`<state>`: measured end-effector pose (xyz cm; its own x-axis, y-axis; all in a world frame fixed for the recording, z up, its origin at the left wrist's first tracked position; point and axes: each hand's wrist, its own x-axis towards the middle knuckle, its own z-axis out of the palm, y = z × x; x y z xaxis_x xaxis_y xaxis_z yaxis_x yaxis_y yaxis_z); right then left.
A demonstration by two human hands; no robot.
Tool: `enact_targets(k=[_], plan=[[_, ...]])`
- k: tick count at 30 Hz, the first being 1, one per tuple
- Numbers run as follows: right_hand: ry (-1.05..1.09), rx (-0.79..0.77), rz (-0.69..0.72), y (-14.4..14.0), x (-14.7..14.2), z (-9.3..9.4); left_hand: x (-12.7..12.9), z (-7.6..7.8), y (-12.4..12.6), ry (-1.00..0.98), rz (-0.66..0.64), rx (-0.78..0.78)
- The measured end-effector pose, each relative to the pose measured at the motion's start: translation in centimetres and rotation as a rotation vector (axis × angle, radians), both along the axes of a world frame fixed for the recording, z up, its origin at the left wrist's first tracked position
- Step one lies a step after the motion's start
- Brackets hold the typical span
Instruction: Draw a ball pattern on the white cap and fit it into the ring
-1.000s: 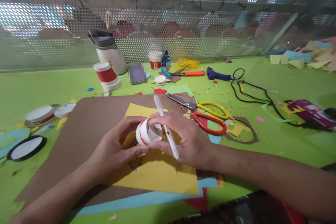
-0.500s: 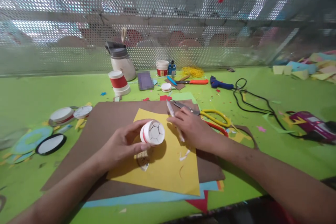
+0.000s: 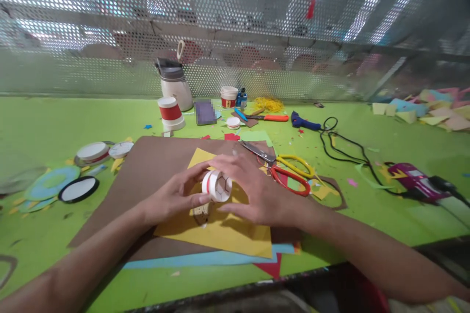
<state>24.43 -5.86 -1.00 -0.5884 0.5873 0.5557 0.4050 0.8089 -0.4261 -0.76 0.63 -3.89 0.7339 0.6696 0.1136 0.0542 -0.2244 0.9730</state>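
Note:
A small white paper cup with a red band lies on its side in my left hand. Its round end, drawn with black football-style lines, faces right. My left thumb presses from below, fingers over the top. My right hand is open and curved around the cup's right side, thumb and fingers apart; whether its fingertips touch the cup is hidden. Beneath both hands lies a yellow paper sheet on brown card. Scissors with yellow and red handles rest just beyond my right hand.
Behind stand a kettle, red-banded cups, a small tub and an orange-handled knife. A blue glue gun trails its black cord to a purple device at right. White lids and paper rings lie left.
My right hand has let go of the white pen and moved left to the cup. The cup has turned slightly in my left hand. The camera view has shifted a little.

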Motion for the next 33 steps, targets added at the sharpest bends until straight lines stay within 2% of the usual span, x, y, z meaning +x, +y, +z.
enact_targets(k=[6,10,14,19,22,26,33], plan=[[0.106,0.113,-0.047,0.5,-0.3,-2.4,0.4,0.6,-0.7,-0.014,0.041,-0.024],[0.146,0.176,-0.128,0.6,-0.1,-2.6,0.1,0.7,-0.8,-0.017,0.086,0.004],[0.110,0.234,-0.254,0.6,-0.3,-2.7,-0.2,0.1,-0.4,0.000,0.166,0.137],[0.097,0.177,-0.363,0.6,-0.8,-3.1,0.2,0.3,-0.8,0.007,0.151,0.215],[0.095,0.165,-0.376,0.5,-1.1,-3.2,0.7,0.7,-1.5,0.024,0.189,0.155],[0.088,0.203,-0.329,0.3,-1.4,-3.3,1.2,0.6,-1.9,0.007,0.224,-0.006],[0.077,0.139,-0.288,0.1,-1.3,-3.5,1.2,-0.2,-1.3,-0.013,0.177,-0.101]])
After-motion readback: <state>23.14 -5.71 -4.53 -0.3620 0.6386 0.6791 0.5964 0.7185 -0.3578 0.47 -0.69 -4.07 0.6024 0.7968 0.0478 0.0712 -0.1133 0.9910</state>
